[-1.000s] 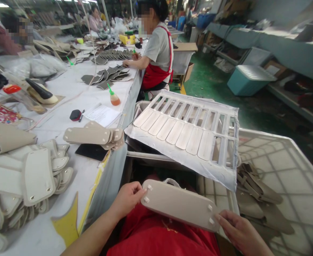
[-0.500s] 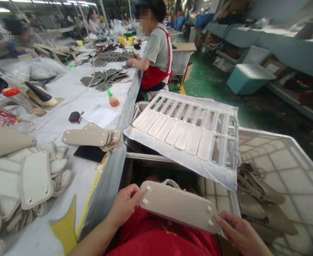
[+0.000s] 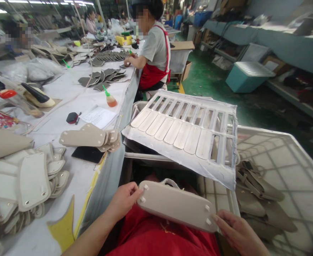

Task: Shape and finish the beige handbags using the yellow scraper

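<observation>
A long beige panel with rounded ends (image 3: 175, 206) is held in front of my red apron (image 3: 161, 238), with small white tabs near both ends. My left hand (image 3: 126, 199) pinches its left end between thumb and fingers. At the right end, my right hand (image 3: 231, 225) grips the edge. A pale loop, perhaps a handle, shows behind the panel's upper edge. On the table's edge lies a stack of similar beige panels (image 3: 83, 138), partly over a black phone-like slab (image 3: 88, 154).
A slotted white rack (image 3: 156, 145) holding several pale strips rests across a bin ahead. To the right stands a white crate (image 3: 300, 170) with folded brown pieces (image 3: 263, 209). White snap-studded panels (image 3: 35, 179) pile up at left. A co-worker (image 3: 155, 53) sits farther along the table.
The view has shifted slightly, so most things appear a little farther left. Both hands keep hold of the beige panel, which stays almost in the same position.
</observation>
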Tool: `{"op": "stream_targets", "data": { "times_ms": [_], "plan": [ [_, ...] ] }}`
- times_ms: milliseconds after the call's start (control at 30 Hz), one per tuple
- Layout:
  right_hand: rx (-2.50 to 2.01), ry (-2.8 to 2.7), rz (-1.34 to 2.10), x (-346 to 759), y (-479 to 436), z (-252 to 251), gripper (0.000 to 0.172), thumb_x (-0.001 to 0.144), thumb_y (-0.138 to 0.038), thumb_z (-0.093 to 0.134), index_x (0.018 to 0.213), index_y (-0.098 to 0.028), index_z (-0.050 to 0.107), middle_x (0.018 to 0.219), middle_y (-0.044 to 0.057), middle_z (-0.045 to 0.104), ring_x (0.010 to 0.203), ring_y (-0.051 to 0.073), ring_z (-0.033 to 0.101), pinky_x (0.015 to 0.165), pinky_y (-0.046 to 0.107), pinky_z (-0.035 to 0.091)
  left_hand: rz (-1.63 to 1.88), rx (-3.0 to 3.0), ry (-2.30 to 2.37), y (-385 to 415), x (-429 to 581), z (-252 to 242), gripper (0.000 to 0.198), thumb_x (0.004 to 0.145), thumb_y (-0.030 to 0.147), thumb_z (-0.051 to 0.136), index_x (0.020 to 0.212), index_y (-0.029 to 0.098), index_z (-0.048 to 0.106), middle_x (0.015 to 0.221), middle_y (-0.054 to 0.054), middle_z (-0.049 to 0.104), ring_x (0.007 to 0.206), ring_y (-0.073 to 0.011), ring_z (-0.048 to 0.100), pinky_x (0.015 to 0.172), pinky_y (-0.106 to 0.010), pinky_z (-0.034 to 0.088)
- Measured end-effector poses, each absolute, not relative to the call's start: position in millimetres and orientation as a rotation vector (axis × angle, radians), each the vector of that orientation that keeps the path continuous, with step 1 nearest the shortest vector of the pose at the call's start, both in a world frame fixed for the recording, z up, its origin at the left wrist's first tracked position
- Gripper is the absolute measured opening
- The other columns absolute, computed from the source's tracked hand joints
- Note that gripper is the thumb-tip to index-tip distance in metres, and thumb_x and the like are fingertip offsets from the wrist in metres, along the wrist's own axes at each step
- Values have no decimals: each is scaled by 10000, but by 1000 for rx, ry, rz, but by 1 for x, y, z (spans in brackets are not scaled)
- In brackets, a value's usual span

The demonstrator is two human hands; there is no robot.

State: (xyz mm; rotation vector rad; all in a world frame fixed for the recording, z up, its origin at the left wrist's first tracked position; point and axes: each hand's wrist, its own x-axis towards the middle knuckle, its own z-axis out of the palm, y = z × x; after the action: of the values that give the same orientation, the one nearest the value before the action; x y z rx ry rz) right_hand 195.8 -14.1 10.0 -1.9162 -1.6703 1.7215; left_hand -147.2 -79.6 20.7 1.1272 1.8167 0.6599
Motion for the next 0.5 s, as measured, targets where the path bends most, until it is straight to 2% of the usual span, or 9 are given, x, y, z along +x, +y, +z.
{"op": "stream_targets", "data": {
  "times_ms": [300,433,500],
  "plan": [
    [-1816,-1602,1798,193,-9,17,417,711,-593,473,651,-181,447,462,-82,312,387,53,258,371,197,178,475,1314,1823,-67,-148,32,270,769,403,496,616,180,516,512,44,496,494,-113,445,476,-207,290],
    [-1817,-1713,1605,196,-10,19,313,763,-452,481,626,-171,471,465,-56,397,403,61,319,375,201,225,221,1506,1851,-68,-154,39,336,784,476,458,621,188,516,570,15,557,559,-151,512,526,-241,340],
    [-1816,-1767,1506,198,-12,18,278,770,-384,483,600,-164,477,471,-44,429,434,68,354,399,199,253,10,1625,1931,-64,-161,40,368,763,549,465,711,192,541,603,0,579,581,-185,545,550,-275,376]
  ]
}}
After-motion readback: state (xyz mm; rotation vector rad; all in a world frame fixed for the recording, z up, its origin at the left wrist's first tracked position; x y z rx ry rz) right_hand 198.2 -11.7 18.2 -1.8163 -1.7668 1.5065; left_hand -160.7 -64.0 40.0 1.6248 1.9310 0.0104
